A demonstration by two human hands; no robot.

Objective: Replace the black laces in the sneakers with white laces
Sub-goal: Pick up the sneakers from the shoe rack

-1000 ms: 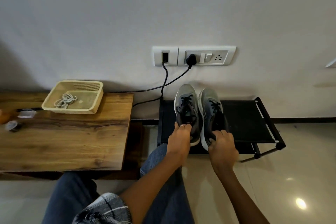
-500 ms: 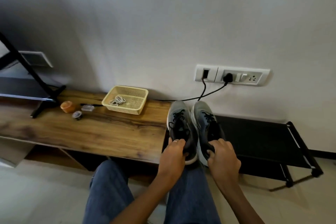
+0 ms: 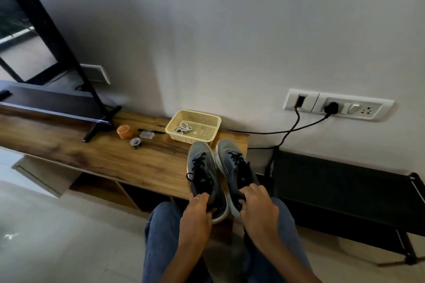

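Two grey sneakers with black laces are held side by side over the right end of the wooden table (image 3: 96,156). My left hand (image 3: 196,212) grips the heel of the left sneaker (image 3: 202,167). My right hand (image 3: 257,209) grips the heel of the right sneaker (image 3: 232,163). Both toes point toward the wall. White laces (image 3: 182,128) lie bundled inside a cream plastic basket (image 3: 208,132) just beyond the toes.
A black shoe rack (image 3: 345,186) stands low at the right, under a wall socket panel (image 3: 338,105) with black cables. An orange cup (image 3: 124,131), a small round tin (image 3: 135,142) and a pen lie left of the basket. A TV stand leg (image 3: 101,124) rests at the table's left.
Both hands lifted the sneakers off the black rack and carried them left, over the wooden table's right end beside the basket. The view swung left with them.
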